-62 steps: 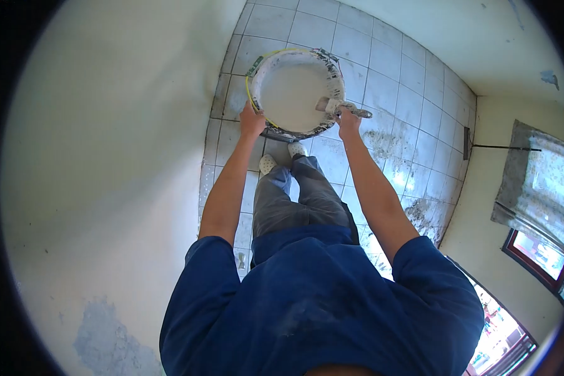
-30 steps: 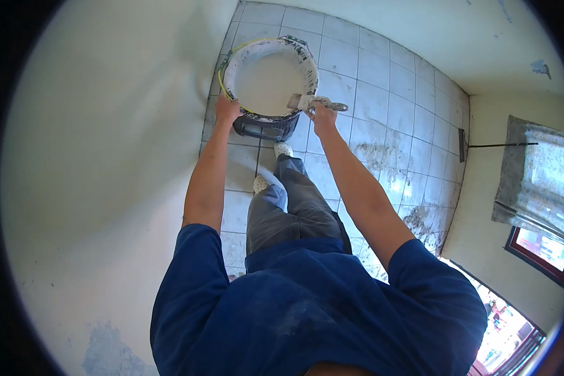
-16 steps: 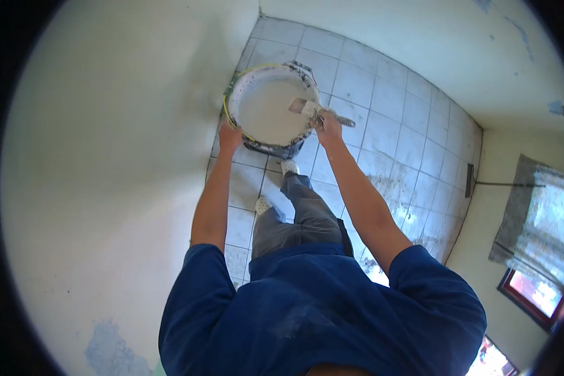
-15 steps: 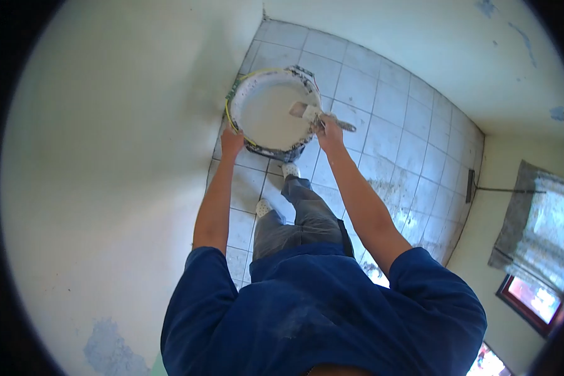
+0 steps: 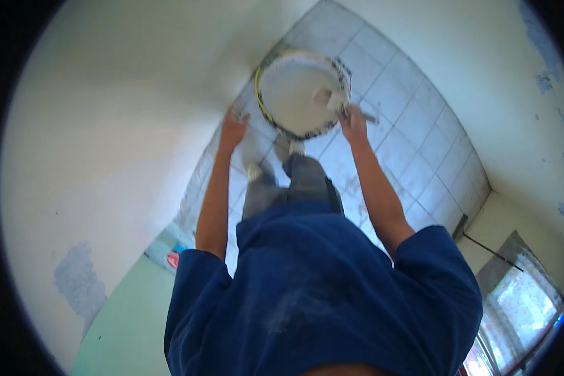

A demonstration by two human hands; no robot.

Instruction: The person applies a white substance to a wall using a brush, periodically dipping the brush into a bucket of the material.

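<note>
A wide round bucket (image 5: 304, 135) of off-white paint (image 5: 288, 94) stands on the tiled floor, its dark rim smeared with paint and a yellow band along the left side. My right hand (image 5: 355, 125) is closed around the handle of a paintbrush (image 5: 336, 102). The brush's paint-coated bristles reach over the right side of the bucket, above the paint. Left of the bucket, apart from its rim, my left hand (image 5: 234, 130) is empty, with thumb and fingers apart and pale smears on the fingertips.
My feet (image 5: 296, 148) are just below the bucket. A pale wall (image 5: 119, 144) rises close on the left, with a bare grey patch (image 5: 80, 279) low down. Another wall (image 5: 457, 56) borders the tiled floor (image 5: 413, 138) on the right. A curtained window (image 5: 523, 294) is at lower right.
My left hand has let go of the bucket rim and is now off to its left. The view has turned, so the bucket appears higher and further right. The brush stays over the bucket.
</note>
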